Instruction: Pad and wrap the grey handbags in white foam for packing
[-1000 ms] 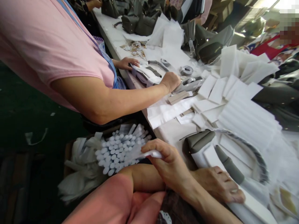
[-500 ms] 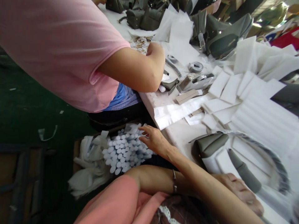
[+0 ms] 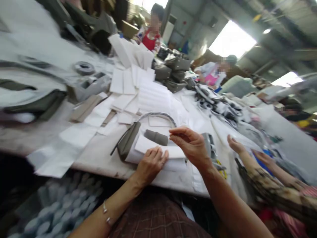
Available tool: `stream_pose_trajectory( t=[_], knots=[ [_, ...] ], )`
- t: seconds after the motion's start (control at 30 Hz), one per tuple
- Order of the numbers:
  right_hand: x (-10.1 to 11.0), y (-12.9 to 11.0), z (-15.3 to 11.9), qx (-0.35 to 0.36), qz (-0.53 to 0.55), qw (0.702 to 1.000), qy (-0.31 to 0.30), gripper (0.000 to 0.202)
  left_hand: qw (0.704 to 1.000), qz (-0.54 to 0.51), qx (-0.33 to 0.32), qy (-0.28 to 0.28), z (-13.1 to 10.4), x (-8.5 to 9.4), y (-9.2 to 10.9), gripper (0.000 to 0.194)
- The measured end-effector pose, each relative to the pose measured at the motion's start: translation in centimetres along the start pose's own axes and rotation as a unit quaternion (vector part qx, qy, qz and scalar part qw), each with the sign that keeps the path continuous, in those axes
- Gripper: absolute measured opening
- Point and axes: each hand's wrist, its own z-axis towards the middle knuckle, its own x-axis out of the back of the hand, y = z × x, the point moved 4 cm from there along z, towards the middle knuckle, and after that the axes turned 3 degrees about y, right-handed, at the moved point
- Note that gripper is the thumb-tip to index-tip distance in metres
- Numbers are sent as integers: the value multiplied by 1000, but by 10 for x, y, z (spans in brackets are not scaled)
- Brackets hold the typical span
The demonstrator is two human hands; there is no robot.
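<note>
A dark olive handbag (image 3: 127,140), partly wrapped in white sheet, lies on the table in front of me with its wrapped strap (image 3: 158,114) arching behind it. Across it lies a thick white strip (image 3: 174,152). My left hand (image 3: 152,162), below a bracelet, presses its curled fingers on this strip and the bag. My right hand (image 3: 190,143) is raised just over the bag's right end. Its fingertips and thumb come together in a pinch; whatever is between them, if anything, cannot be made out. Near the pinch shows a dark olive padded piece (image 3: 156,137) on the bag.
White sheets (image 3: 153,96) and cards spread behind the bag. Below the table's left edge stands a bundle of white rods (image 3: 61,205). A co-worker's hands (image 3: 235,145) reach in from the right. Yellow-handled tool (image 3: 221,168) lies nearby. Other people work farther back.
My view has swung right and up. My right hand has come from the white rods on the left to above the bag. My left hand stays on the bag.
</note>
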Motion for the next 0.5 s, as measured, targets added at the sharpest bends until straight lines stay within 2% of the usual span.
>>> stream_pose_trajectory(
  t=[0.1, 0.13, 0.2, 0.3, 0.5],
  knots=[
    [84, 40, -19, -78, -4, 987, 140, 24, 998, 20, -45, 38, 4, -4, 1, 37],
    [103, 52, -29, -99, -9, 981, 168, 25, 998, 22, -48, 41, 2, -3, -1, 38],
    [128, 74, -49, -129, -36, 973, 189, 27, 998, 19, -52, 41, 0, 0, -4, 43],
    [137, 101, -71, -138, -121, 970, 158, 23, 998, 10, -48, 28, 3, 6, -6, 51],
    [117, 161, -86, -92, -232, 965, 81, 21, 1000, 13, -25, -8, 18, 19, -13, 67]
  ],
)
